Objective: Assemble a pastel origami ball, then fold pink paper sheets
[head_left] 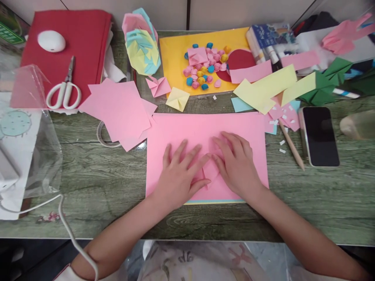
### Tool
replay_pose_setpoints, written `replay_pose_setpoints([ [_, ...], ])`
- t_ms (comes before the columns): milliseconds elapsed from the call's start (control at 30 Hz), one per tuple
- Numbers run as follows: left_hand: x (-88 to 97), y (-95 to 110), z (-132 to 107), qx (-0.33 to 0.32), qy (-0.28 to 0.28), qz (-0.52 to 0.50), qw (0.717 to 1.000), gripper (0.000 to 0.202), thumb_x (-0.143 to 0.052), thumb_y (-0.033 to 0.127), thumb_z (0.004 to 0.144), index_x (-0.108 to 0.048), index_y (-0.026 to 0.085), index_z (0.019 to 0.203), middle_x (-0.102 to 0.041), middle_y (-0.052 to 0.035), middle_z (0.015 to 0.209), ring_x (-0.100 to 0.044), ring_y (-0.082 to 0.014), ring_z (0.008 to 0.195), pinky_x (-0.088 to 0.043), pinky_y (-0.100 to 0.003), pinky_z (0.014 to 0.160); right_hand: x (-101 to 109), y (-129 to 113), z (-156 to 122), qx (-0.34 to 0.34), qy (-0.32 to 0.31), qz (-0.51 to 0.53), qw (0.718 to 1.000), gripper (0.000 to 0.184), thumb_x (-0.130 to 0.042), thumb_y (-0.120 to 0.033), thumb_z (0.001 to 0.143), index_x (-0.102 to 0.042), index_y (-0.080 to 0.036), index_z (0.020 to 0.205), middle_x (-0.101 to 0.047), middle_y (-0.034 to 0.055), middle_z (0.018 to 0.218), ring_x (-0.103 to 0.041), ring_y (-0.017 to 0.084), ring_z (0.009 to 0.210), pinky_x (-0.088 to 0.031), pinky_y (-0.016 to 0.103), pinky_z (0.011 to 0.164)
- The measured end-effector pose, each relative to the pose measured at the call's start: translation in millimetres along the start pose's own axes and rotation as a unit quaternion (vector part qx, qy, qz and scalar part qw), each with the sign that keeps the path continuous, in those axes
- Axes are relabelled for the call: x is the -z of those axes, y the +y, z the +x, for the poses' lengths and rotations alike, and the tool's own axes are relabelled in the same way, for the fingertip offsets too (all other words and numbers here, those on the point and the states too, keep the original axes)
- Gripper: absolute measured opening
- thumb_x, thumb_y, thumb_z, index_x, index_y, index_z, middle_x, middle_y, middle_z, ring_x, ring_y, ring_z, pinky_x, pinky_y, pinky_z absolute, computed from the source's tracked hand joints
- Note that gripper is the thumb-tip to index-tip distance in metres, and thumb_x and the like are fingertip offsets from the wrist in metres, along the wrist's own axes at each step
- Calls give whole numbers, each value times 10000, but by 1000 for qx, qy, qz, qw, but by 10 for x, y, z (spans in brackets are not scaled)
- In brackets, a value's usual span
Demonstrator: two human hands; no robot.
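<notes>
A small folded piece of pink paper [211, 171] lies on a large pink sheet [187, 127], which tops a stack with blue and yellow edges showing at the front. My left hand [181, 175] rests flat with its fingers spread, its thumb and index finger touching the folded paper's left side. Over the paper's right side is my right hand [238, 164], palm down, fingers stretched forward and its thumb at the paper's edge. Part of the folded paper is hidden under the hands.
Loose pink squares [123, 109] overlap a tape roll [107, 136] at the left. White-handled scissors [64, 91] lie on a red folder [79, 39]. Small paper roses [202, 72] sit on yellow card [172, 50]. A phone [320, 136] and a pencil [293, 146] lie right.
</notes>
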State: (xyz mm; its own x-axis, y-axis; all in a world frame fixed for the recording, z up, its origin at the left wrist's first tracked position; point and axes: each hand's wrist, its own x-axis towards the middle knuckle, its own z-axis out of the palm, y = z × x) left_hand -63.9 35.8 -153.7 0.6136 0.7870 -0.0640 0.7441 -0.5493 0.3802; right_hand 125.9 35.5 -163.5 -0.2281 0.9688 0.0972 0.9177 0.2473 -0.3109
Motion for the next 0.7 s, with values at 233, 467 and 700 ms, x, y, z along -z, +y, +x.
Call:
replay_pose_setpoints([
  [233,-48,1,7,-1,8,31,999,523,-393,539,859,-377,346,1345,-343,-16,1453,-141,-352,1367,-50,-631,1077,49,4,-61,13,17,-3,1000,414,-453,-276,881,-434,-187,1285,-417,152,1352,-344,322,1254,-340,528,984],
  [467,-49,7,5,-1,7,25,1000,506,-388,513,872,-382,322,1341,-337,-9,1458,-141,-340,1371,-46,-623,1083,222,106,-378,186,-80,-8,979,390,-496,-221,862,-504,-221,1253,-467,105,1359,-354,269,1295,-266,499,1066],
  [700,-20,-4,-6,22,21,-20,999,499,-357,209,899,-277,164,1389,-405,-36,1419,-176,-282,1369,-61,-555,1112,172,69,-408,166,-126,-43,977,441,-444,-342,898,-406,-299,1336,-316,76,1461,-244,257,1353,-188,546,1077],
])
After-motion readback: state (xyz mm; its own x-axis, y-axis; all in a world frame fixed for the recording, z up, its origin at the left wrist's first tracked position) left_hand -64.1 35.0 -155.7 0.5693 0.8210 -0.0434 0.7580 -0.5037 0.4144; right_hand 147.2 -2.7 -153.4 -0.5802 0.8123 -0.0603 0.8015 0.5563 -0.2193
